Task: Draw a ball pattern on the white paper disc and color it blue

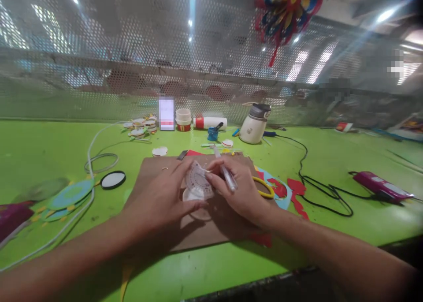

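A clear plastic protractor (199,178) is held above a brown cardboard sheet (152,169). My left hand (161,189) grips it from the left, fingers along its upper edge and thumb below. A pale round piece (191,195) shows under the protractor; whether they touch, I cannot tell. My right hand (239,185) is closed around a pen with a clear barrel (228,176), lying slanted across the fingers. The right thumb and fingertip meet near the protractor's right edge; contact there is unclear. Yellow-handled scissors (266,188) lie just right of this hand.
Behind the cardboard stand a phone (166,112), paper cups (183,119), a blue pot (213,133) and a cream bottle (254,123). Red scraps (295,186) and a magenta device (380,186) with a black cord lie right. Paper discs (71,195) and a white cable (90,147) occupy the left.
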Action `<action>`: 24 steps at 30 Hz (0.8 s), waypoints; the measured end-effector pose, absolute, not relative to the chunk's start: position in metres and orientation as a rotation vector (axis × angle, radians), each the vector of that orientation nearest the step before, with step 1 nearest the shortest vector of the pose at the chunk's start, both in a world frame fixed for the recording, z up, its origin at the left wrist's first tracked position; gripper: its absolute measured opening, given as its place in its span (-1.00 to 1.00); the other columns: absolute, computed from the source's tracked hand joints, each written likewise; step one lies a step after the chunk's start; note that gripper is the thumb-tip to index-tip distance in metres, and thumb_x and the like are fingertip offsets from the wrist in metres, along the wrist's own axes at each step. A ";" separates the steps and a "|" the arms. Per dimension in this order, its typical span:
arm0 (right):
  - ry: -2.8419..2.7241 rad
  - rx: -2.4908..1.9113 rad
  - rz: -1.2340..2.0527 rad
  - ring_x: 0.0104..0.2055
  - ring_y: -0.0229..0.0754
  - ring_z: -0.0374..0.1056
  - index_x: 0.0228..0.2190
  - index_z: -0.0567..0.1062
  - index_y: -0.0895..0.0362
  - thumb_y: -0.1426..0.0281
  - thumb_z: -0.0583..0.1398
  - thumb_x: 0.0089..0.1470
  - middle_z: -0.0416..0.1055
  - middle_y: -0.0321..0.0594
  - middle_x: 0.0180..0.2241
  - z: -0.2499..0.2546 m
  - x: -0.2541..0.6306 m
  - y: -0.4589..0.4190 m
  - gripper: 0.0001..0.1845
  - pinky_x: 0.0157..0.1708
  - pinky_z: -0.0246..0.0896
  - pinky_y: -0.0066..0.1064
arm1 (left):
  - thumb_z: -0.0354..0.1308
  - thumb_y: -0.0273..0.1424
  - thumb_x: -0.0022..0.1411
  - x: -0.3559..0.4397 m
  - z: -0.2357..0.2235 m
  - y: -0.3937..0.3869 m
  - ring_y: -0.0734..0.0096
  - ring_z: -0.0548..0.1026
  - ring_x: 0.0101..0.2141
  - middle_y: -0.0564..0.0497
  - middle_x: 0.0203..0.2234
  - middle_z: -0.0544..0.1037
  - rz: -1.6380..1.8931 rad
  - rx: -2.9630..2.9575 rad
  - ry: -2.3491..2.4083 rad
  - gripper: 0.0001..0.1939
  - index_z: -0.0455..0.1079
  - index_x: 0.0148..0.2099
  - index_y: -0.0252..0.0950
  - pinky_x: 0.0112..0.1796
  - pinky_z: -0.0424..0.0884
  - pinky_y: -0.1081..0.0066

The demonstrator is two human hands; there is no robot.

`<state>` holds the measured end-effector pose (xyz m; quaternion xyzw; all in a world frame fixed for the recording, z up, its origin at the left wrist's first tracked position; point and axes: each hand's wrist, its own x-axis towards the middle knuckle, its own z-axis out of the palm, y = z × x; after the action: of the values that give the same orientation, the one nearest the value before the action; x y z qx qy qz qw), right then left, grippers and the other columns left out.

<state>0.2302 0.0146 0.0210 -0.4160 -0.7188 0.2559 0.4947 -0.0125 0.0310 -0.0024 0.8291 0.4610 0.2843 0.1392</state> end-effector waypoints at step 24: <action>-1.646 -0.968 0.764 -0.44 -0.20 0.43 -0.21 0.57 -0.01 0.32 0.37 0.35 0.55 -0.33 -0.41 0.002 0.208 -0.002 -0.91 -0.43 0.37 -0.42 | 0.43 0.07 0.47 -0.029 -0.031 0.016 -0.46 0.32 0.65 -0.27 0.75 0.23 0.752 2.549 1.333 0.15 0.03 0.86 -0.10 0.51 0.53 -0.26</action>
<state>0.2079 -0.0018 0.0018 -0.4031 -0.6854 0.3181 0.5163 -0.0286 0.0164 -0.0310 0.8544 0.4466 0.2519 0.0841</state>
